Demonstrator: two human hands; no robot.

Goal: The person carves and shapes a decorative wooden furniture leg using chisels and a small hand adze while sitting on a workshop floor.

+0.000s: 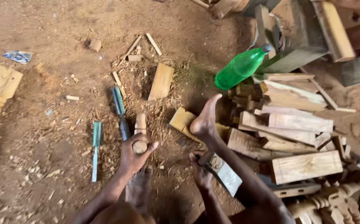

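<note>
Left grip [134,155] wraps a wooden mallet [140,135]; right grip [200,172] clasps a metal blade [223,172].

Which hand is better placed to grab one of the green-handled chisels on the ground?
Left, probably. The left hand sits just right of the two green-handled chisels, though it grips a wooden mallet. The right hand is farther off, beyond the raised foot, and grips a flat metal blade.

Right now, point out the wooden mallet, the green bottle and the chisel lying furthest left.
wooden mallet [139,146], head view, on its round end face, in the left hand's grip.
green bottle [239,68], head view, on the middle of its body.
chisel [96,145], head view, where green handle meets blade.
</note>
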